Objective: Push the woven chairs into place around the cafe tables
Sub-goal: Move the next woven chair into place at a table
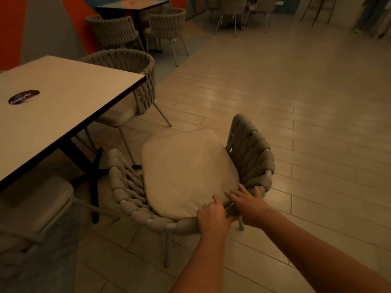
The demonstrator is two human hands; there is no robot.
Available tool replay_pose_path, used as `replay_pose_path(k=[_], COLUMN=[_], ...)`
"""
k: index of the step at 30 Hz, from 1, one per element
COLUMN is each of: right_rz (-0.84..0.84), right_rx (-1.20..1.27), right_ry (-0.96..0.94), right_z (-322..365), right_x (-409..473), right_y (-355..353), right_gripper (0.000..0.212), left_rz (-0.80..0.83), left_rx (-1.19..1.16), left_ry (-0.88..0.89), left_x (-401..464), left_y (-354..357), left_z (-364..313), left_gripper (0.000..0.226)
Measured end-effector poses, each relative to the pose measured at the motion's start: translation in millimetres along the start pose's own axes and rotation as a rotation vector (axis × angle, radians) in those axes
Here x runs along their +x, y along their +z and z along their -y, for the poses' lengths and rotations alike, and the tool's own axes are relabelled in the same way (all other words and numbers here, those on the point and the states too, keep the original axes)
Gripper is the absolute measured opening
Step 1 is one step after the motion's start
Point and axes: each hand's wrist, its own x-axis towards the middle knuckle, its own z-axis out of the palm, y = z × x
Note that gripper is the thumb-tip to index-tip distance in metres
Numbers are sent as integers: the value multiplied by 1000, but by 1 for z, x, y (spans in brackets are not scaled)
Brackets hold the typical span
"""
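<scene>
A woven chair (251,157) with a pale seat cushion (186,172) stands in front of me, its seat facing the cafe table (63,98) at the left and apart from it. My left hand (212,216) grips the chair's woven back rim, fingers curled over it. Beside it my right hand (249,206) rests on the same rim with fingers spread out straight. Another woven chair (131,62) sits tucked at the table's far side, and a third (33,210) at its near left.
The table's black cross foot (95,172) stands between the chair and the table. A second table (131,5) with two woven chairs (165,26) is at the back, more chairs further right. Tiled floor (296,115) spreads to the right.
</scene>
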Motion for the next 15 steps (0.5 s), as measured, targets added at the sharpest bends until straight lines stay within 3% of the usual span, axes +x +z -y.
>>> replay_pose_path(k=[9,15], right_rz=[-96,-150], right_rx=[77,93], right_ry=[-160,-287], right_z=[54,102], right_x=[2,3], right_y=[-9,2], right_gripper=[81,64], left_rz=[-63,-64], left_rx=[129,170], left_ry=[26,-58], left_x=[-26,-54], left_y=[-38,-58], left_z=[79,137], left_gripper=[89,94])
